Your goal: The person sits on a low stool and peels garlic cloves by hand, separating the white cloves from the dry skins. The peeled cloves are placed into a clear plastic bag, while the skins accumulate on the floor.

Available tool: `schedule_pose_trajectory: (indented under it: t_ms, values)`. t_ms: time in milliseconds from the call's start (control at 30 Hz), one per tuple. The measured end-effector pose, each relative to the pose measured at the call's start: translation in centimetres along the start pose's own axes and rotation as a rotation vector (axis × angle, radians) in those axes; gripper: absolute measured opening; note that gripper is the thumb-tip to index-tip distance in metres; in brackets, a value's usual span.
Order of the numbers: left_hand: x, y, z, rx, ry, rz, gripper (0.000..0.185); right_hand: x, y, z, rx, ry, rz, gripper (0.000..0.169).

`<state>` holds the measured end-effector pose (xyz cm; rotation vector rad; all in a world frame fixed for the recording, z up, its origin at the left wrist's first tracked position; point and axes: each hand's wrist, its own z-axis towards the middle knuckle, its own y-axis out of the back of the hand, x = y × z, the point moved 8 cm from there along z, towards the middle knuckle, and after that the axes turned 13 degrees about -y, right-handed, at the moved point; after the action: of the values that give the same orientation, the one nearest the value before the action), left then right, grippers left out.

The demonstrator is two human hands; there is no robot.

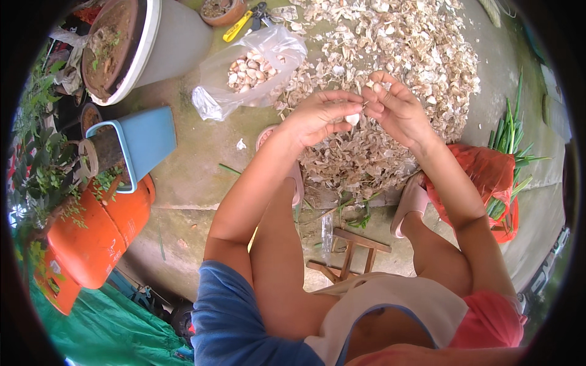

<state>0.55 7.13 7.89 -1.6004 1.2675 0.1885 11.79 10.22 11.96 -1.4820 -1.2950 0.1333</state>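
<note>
Both my hands meet in front of me, above a wide heap of dry garlic skins [361,169] on the concrete ground. My left hand [327,114] has a whitish garlic clove [352,119] at its fingers, just below the fingertips. My right hand [397,107] pinches a small pale garlic piece [376,87] between thumb and finger. The fingertips of the two hands touch or nearly touch, with a thin brown scrap between them. Beyond my left hand lies an open clear plastic bag [210,84] that holds several garlic cloves [252,71].
A blue planter [151,142], an orange gas cylinder [103,233] and a large grey pot [176,41] stand at left. A red plastic bag [480,174] with green onions [508,128] is at right. A small wooden stool [348,256] stands between my legs. A yellow strap [238,26] lies beyond the clear bag.
</note>
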Motion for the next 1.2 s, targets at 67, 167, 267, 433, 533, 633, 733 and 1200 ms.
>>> schedule_pose_trajectory:
  t_ms: [67,167,267,433,533,633,733,1200]
  values:
    - [-1.2,1.6,-0.7,0.009,-0.026,0.142,0.019,2.0,1.1,0.2,-0.002,0.055,0.101,0.010]
    - [-9.2,6.8,-1.9,-0.296,-0.330,0.476,0.014,3.0,4.6,-1.0,-0.319,-0.068,-0.485,0.009]
    - [-14.6,12.7,-0.8,-0.565,-0.482,1.451,0.014,-3.3,6.8,-2.0,-0.327,-0.451,-1.134,0.012]
    - [-11.2,20.1,3.5,-0.572,-0.483,1.780,0.014,-9.7,7.7,-3.7,-0.028,-0.300,-1.821,0.031]
    - [-11.8,17.4,1.4,-0.594,-0.662,1.816,0.021,-2.3,11.2,-4.6,-0.550,-0.269,-1.611,0.043]
    - [-14.2,8.3,-1.4,-0.550,-0.916,1.681,0.014,6.1,18.9,-7.8,-1.288,0.077,-1.832,0.067]
    - [-12.8,-1.2,-2.1,-0.462,-1.050,1.743,0.015,4.3,23.2,-5.1,-1.371,-0.306,-1.768,0.078]
    - [7.2,-3.6,12.6,-0.102,-0.131,0.529,0.036,2.7,16.0,-3.8,-0.742,0.036,-1.049,0.033]
